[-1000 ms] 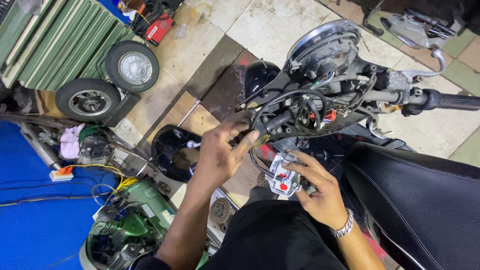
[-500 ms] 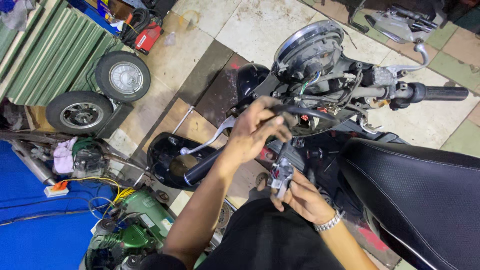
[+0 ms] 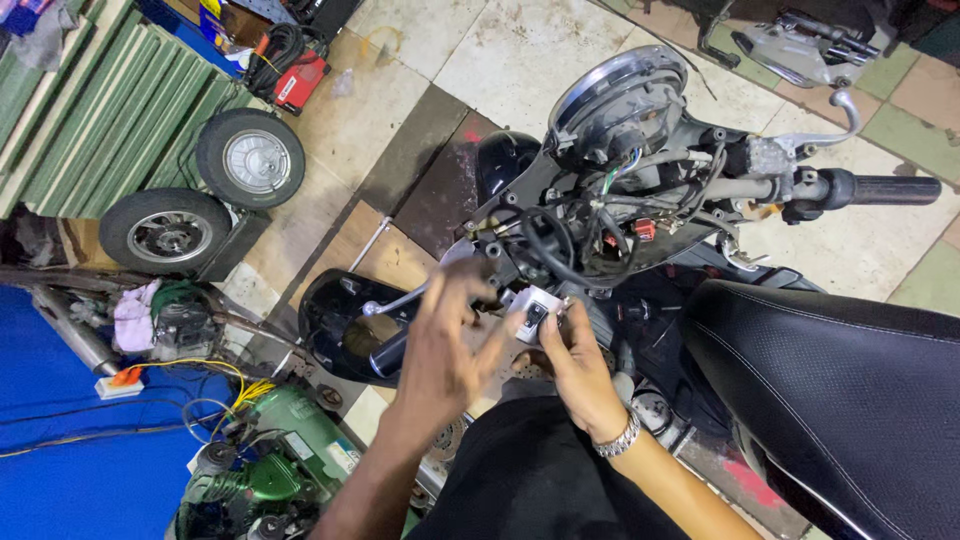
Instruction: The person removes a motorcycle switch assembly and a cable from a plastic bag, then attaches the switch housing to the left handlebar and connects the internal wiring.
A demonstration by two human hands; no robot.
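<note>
We see a small grey plastic switch housing [image 3: 533, 314] (black button facing up) held upright below the handlebar wiring.

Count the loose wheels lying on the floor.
2: one wheel beside the green shutter, the other wheel just below and left of it. More may be hidden off frame.

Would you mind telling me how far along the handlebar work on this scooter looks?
Done: the handlebar cover is off, so the wiring lies bare behind the headlight. In hand: the right hand holds a small grey switch unit; the left hand is open beside it. Left: the switch unit is not mounted.
</note>
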